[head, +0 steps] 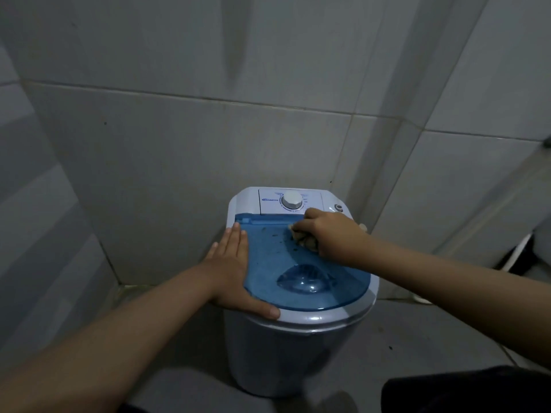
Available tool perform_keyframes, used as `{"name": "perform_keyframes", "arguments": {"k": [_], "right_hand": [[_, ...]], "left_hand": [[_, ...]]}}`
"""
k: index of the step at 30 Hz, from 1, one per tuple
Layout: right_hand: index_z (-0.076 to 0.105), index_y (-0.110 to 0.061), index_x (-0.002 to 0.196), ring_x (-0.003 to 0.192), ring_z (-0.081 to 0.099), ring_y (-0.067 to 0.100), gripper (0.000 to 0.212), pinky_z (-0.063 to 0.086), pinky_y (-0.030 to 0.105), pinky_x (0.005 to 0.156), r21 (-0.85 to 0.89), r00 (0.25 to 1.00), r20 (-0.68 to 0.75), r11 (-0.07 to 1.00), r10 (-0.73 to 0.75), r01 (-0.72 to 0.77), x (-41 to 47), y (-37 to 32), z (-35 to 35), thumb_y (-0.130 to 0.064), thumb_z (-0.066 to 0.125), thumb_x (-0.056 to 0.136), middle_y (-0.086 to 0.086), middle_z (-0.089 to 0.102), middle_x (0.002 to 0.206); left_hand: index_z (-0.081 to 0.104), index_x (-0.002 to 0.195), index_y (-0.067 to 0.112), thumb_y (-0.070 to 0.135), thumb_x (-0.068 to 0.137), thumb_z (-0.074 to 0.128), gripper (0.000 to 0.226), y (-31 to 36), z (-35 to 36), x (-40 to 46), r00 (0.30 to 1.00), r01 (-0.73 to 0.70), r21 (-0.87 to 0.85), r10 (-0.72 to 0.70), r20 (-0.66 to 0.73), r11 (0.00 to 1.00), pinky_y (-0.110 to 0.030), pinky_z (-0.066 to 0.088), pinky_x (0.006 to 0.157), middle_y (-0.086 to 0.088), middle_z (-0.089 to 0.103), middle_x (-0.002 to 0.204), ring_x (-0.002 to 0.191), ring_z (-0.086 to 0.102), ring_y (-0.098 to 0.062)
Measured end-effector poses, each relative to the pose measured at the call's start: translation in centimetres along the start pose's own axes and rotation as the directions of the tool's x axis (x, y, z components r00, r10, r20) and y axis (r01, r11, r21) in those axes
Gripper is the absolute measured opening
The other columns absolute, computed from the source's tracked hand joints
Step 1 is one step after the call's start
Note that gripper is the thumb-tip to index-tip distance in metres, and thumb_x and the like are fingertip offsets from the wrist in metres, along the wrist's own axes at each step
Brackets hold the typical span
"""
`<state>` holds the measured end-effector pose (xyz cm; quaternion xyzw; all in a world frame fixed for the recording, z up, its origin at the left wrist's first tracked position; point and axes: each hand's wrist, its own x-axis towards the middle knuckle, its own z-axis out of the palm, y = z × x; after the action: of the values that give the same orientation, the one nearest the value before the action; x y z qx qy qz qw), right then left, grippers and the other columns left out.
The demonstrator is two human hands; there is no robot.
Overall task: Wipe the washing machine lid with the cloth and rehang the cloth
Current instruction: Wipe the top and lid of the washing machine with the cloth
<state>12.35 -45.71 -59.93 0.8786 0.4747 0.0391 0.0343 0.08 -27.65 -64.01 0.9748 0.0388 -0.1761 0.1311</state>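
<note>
A small white washing machine (298,347) stands in a tiled corner. Its translucent blue lid (277,263) lies closed and carries dark specks near the back. My right hand (331,234) presses a crumpled pale cloth (304,238) onto the lid's rear right part, close to the hinge edge. My left hand (235,269) lies flat along the lid's left rim, fingers straight, thumb on the front white rim.
A white dial (291,200) and a small knob (339,207) sit on the control panel behind the lid. Grey tiled walls (193,150) close in behind and on both sides. A dark object with a white frame (518,254) stands at right.
</note>
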Motion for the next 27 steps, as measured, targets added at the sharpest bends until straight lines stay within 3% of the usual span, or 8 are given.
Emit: {"name": "perform_keyframes", "arguments": {"k": [6,10,13,17,19,23,27], "right_hand": [[0.054,-0.022,0.127,0.098,0.06,0.027,0.042,0.05,0.036,0.08,-0.016,0.99,0.109,0.996,-0.091,0.093,-4.0,-2.1,-1.0,-0.014,0.054,0.086,0.004,0.055,0.118],[0.06,-0.025,0.119,0.102,0.059,0.021,0.043,0.052,0.036,0.088,0.089,0.965,0.241,0.993,-0.101,0.082,-4.1,-2.2,-3.2,-0.009,0.062,0.08,0.0,0.064,0.115],[0.065,-0.02,0.113,0.1,0.061,0.023,0.035,0.052,0.038,0.087,0.201,0.989,0.132,0.979,-0.063,0.036,-2.0,-2.2,-4.6,-0.008,0.057,0.081,0.004,0.069,0.111],[0.065,-0.017,0.111,0.1,0.06,0.027,0.031,0.044,0.029,0.071,0.147,0.998,-0.051,0.988,-0.041,0.048,3.0,-2.4,-3.6,-0.01,0.059,0.082,0.007,0.067,0.11],[0.064,-0.016,0.113,0.101,0.06,0.029,0.029,0.04,0.029,0.068,0.129,0.997,-0.065,0.99,-0.051,0.059,5.4,-2.7,-2.7,-0.011,0.057,0.086,0.009,0.064,0.113],[0.06,-0.016,0.12,0.103,0.059,0.032,0.034,0.048,0.038,0.076,0.021,0.996,-0.003,0.996,-0.091,0.091,7.6,-3.0,-0.7,-0.007,0.05,0.088,0.011,0.059,0.12],[0.059,-0.016,0.119,0.1,0.061,0.031,0.035,0.045,0.034,0.07,-0.033,0.993,-0.004,0.993,-0.114,0.114,6.8,-3.3,0.3,-0.005,0.047,0.088,0.008,0.058,0.121]], "left_hand": [[-0.037,0.136,0.007,0.097,0.025,0.041,0.163,0.0,0.1,0.0,1.0,0.005,0.003,-0.005,-0.014,1.0,-0.045,-0.011,0.115,-0.011,-0.045,0.145,0.136,-0.037,-0.025],[-0.037,0.136,0.007,0.097,0.023,0.039,0.163,0.1,0.1,-0.1,1.0,0.005,0.009,-0.005,-0.016,1.0,-0.044,-0.012,0.114,-0.012,-0.045,0.145,0.136,-0.037,-0.025],[-0.036,0.136,0.007,0.096,0.028,0.042,0.161,0.2,-0.1,-0.2,1.0,0.006,0.01,-0.006,-0.015,1.0,-0.043,-0.012,0.114,-0.012,-0.045,0.145,0.136,-0.036,-0.026],[-0.035,0.137,0.007,0.092,0.039,0.051,0.156,0.3,0.0,-0.2,1.0,0.002,0.009,-0.002,-0.015,1.0,-0.044,-0.011,0.115,-0.011,-0.044,0.146,0.137,-0.036,-0.026],[-0.035,0.137,0.007,0.091,0.041,0.054,0.155,0.3,0.0,-0.3,1.0,0.005,0.003,-0.005,-0.012,1.0,-0.045,-0.011,0.116,-0.01,-0.043,0.147,0.137,-0.036,-0.025],[-0.036,0.137,0.009,0.088,0.045,0.057,0.153,0.3,-0.1,-0.3,1.0,0.006,-0.007,-0.006,0.001,1.0,-0.046,-0.01,0.117,-0.01,-0.044,0.146,0.137,-0.036,-0.024],[-0.037,0.137,0.009,0.086,0.048,0.059,0.151,0.2,-0.1,-0.3,1.0,-0.001,-0.012,0.001,-0.003,1.0,-0.045,-0.011,0.117,-0.009,-0.044,0.146,0.136,-0.037,-0.024]]}}
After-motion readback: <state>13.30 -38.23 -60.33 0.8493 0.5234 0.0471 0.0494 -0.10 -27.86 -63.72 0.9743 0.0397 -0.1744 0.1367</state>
